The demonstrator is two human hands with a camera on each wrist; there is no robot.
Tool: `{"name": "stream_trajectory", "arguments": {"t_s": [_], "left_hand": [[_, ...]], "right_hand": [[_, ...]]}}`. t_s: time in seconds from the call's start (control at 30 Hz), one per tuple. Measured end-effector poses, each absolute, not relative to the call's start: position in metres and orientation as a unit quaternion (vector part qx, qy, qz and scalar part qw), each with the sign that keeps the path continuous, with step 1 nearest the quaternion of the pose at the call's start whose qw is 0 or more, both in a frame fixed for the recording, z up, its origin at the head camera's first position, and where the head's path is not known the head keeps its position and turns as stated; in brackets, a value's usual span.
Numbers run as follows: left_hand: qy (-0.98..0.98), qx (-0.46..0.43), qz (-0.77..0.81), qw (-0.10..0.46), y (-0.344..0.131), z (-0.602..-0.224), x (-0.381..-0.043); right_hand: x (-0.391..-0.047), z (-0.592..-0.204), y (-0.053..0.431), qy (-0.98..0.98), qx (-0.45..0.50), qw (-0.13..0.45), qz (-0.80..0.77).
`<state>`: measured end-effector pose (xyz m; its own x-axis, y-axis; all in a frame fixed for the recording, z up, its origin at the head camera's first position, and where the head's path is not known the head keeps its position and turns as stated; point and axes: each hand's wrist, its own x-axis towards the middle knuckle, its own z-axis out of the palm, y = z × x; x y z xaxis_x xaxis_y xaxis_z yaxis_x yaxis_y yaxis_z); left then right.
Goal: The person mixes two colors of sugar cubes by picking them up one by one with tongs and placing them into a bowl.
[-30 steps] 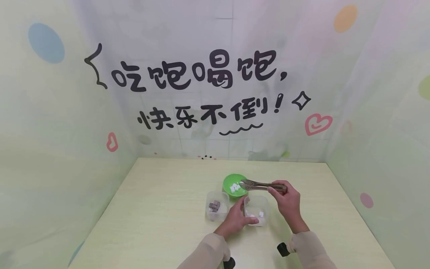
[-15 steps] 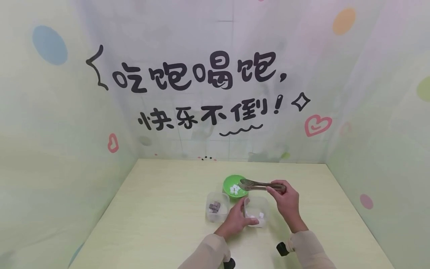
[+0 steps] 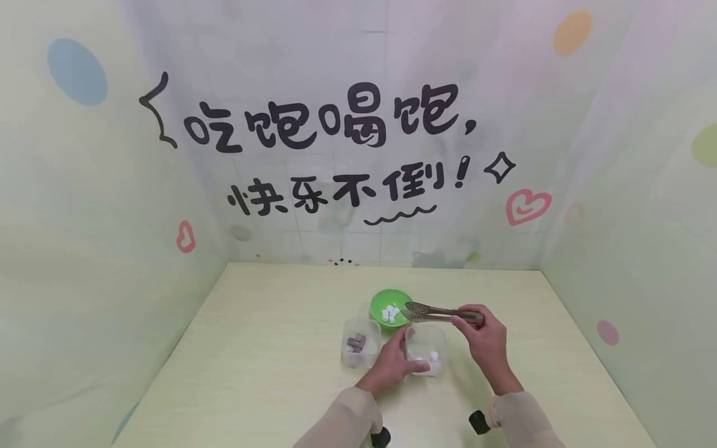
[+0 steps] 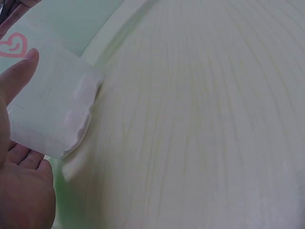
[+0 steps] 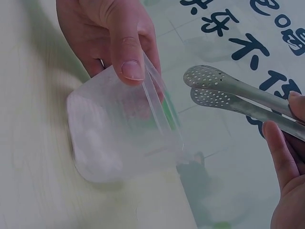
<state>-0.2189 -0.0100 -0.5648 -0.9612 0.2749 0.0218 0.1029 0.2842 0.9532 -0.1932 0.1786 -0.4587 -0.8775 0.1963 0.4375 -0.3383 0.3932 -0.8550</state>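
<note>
My left hand (image 3: 390, 363) grips the left side of a clear plastic container (image 3: 437, 345), thumb in front and fingers behind. A few white cubes (image 3: 434, 356) lie in it. In the left wrist view, the container (image 4: 52, 105) stands between thumb and fingers. My right hand (image 3: 484, 336) holds metal tongs (image 3: 442, 312), their perforated tips slightly parted near the right rim of a green bowl (image 3: 378, 320). Several white cubes (image 3: 390, 312) sit in the bowl. From the right wrist, nothing shows between the tips of the tongs (image 5: 214, 88).
Left of my left hand stands a second clear container (image 3: 374, 336) holding several purple-grey cubes (image 3: 356, 342). All of these rest on a pale wooden table (image 3: 269, 367). Printed fabric walls (image 3: 313, 62) enclose its back and sides.
A white cube at the tongs' tips has dropped into the green bowl. The tongs have spread and drawn a little to the right with my right hand. My left hand stays on the container.
</note>
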Motion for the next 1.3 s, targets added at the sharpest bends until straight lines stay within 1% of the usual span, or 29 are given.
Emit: {"name": "stream_trajectory", "arguments": {"t_s": [0.37,0.63,0.77,1.03,1.3], "left_hand": [[0.798,0.121,0.586,0.069,-0.011,-0.563,-0.220],[0.793,0.118,0.593,0.073,-0.011,-0.564,-0.221],[0.791,0.114,0.596,0.076,-0.011,-0.563,-0.220],[0.791,0.110,0.596,0.080,-0.010,-0.562,-0.219],[0.784,0.120,0.604,0.078,-0.010,-0.563,-0.219]], "right_hand": [[-0.191,-0.462,0.183,-0.791,0.054,0.244,0.558],[-0.205,-0.492,0.200,-0.791,0.045,0.237,0.562],[-0.201,-0.495,0.205,-0.796,0.060,0.242,0.552],[-0.195,-0.497,0.213,-0.801,0.059,0.219,0.554],[-0.191,-0.502,0.219,-0.806,0.089,0.205,0.548]]}}
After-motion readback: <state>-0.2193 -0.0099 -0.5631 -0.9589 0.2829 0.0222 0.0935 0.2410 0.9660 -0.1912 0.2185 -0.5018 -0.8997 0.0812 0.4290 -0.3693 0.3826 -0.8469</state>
